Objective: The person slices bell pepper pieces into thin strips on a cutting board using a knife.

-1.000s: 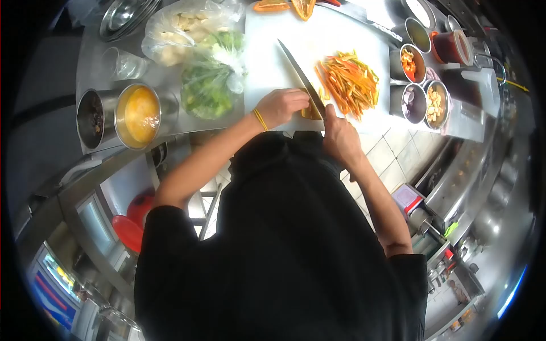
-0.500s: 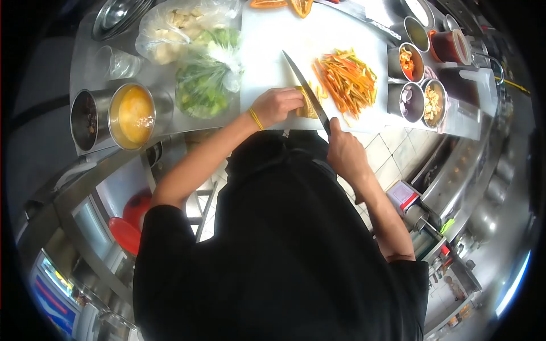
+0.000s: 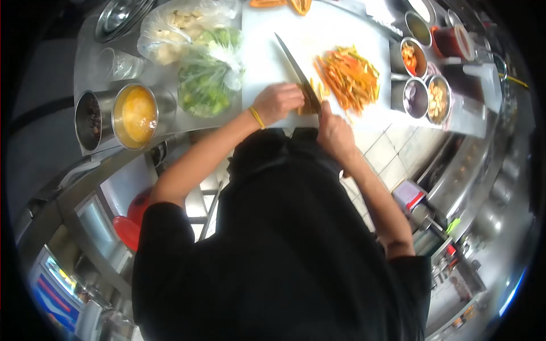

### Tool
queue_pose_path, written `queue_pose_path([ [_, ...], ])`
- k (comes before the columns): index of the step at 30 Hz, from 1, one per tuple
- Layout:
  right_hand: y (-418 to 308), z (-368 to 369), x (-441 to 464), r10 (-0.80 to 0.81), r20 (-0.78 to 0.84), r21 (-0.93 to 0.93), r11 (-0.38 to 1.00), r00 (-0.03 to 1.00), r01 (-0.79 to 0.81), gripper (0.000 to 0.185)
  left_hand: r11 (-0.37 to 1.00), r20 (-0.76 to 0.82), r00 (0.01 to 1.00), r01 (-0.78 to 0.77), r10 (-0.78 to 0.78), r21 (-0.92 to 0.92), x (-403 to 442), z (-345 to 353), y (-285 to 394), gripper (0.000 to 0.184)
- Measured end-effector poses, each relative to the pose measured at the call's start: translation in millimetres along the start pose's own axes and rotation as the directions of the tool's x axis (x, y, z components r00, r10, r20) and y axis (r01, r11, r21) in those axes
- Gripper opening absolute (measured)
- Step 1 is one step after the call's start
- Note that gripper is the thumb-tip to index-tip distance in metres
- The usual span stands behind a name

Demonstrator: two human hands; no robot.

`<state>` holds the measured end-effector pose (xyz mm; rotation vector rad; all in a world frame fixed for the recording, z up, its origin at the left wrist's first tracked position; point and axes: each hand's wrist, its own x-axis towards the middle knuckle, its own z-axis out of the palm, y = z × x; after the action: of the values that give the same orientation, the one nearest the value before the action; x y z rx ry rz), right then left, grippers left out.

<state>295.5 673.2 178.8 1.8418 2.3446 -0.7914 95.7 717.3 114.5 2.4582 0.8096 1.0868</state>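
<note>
My right hand (image 3: pixel 334 132) is wrapped round the handle of a long kitchen knife (image 3: pixel 292 61), its tip pointing away from me to the upper left. Beneath the blade lies a yellow-orange piece of bell pepper (image 3: pixel 307 105) at the near edge of the white cutting board (image 3: pixel 267 57). My left hand (image 3: pixel 280 102), with a yellow band at the wrist, presses curled fingers on that piece, just left of the blade. Thin cut strips lie right of the knife, beside a heap of orange and yellow pepper strips (image 3: pixel 351 79). Pepper halves (image 3: pixel 301 5) lie at the board's far edge.
Left of the board are a plastic bag of leafy greens (image 3: pixel 205 85), a bag of pale pieces (image 3: pixel 170 34) and a steel pot of yellow liquid (image 3: pixel 136 116). On the right stand several steel cups, one with garlic-like pieces (image 3: pixel 438 99), and a lidded red container (image 3: pixel 455 42).
My right hand and the knife have moved away from me and slightly left, the blade now over the pepper piece. My left hand stays on the piece, and the view has shifted slightly.
</note>
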Motion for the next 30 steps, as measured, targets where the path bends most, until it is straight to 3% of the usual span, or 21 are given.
queue_pose_path([
  [3,-12.7,-37.5,-16.7,-0.001,0.028,0.000,1.000,1.000,0.001,0.032,0.991,0.069,0.995,0.076,-0.069,-0.108,3.1,-3.1,0.9,0.016],
  [5,-22.8,-49.5,-37.4,0.117,0.182,-0.040,0.993,0.976,-0.112,0.034,0.992,0.089,0.994,0.078,-0.070,-0.099,1.4,-1.9,-2.1,0.016],
  [7,-11.7,-15.4,-37.1,0.125,0.169,-0.063,0.991,0.978,-0.115,0.037,0.994,0.106,0.993,0.053,-0.043,-0.091,0.0,-1.6,-3.9,0.014],
  [9,-1.0,14.1,-19.1,0.020,-0.046,0.000,1.000,0.999,-0.020,0.040,0.991,0.127,0.990,0.072,-0.058,-0.111,-1.4,-0.9,-5.1,0.014],
  [14,-19.1,-40.8,-20.0,0.022,0.092,-0.017,1.000,0.996,-0.021,0.038,0.987,0.182,0.981,0.091,-0.067,-0.129,1.9,-8.3,-5.4,0.016],
  [16,-27.6,-52.1,-39.5,0.122,0.198,-0.033,0.992,0.973,-0.118,0.035,0.987,0.213,0.975,0.097,-0.068,-0.127,3.6,-10.5,-6.9,0.016],
  [20,-14.5,5.3,-17.4,0.095,0.037,0.008,0.995,0.995,-0.095,0.034,0.989,0.200,0.978,0.078,-0.051,-0.128,2.6,-11.5,-7.2,0.014],
  [25,-26.1,-39.0,-24.0,0.044,0.090,-0.025,0.999,0.995,-0.041,0.034,0.993,0.183,0.983,0.034,-0.013,-0.113,10.6,-11.8,-10.1,0.013],
  [27,-28.4,-40.5,-39.9,0.147,0.156,-0.037,0.989,0.977,-0.143,0.034,0.995,0.170,0.985,0.008,0.010,-0.104,6.3,-10.4,-9.5,0.013],
  [30,-19.0,3.3,-23.2,0.097,0.064,0.014,0.995,0.993,-0.098,0.030,0.993,0.235,0.972,0.043,-0.015,-0.113,4.5,-7.8,-11.9,0.011],
])
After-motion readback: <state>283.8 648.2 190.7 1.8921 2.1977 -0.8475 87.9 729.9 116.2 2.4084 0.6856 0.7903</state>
